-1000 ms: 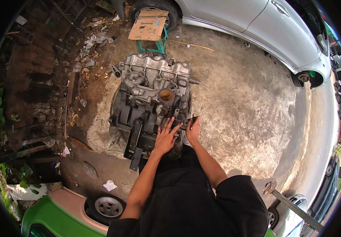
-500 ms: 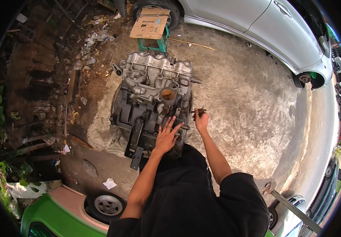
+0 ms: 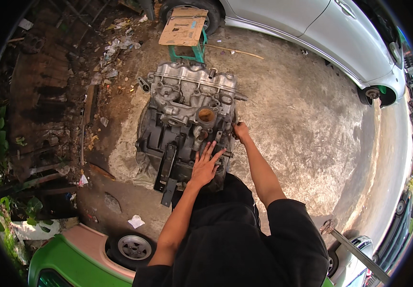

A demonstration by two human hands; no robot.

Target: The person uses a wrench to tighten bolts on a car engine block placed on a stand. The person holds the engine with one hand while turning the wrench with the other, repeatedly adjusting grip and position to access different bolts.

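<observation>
Engine [image 3: 187, 119] stood low right in front of the person, prob. so both hands could reach down onto it. L hand [image 3: 203, 170] lay open & flat on the engine's near half, fingers spread, gripping nothing, prob. to steady it or take some weight. Metal stub [image 3: 228, 154] poked out at the engine's right edge, just beside those fingers. R hand [image 3: 240, 132] was at the engine's right side, fingers curled in, presumably for access to that flank; grip hidden, so can't tell what, if anything, it held. Black bracket [image 3: 166, 167] sat at the engine's near left, apart from both hands. Beyond the engine: green stool [image 3: 198, 55] w/ cardboard [image 3: 181, 29] on top, maybe as a flat cover; silver car [image 3: 307, 33] beyond & to the engine's right.
</observation>
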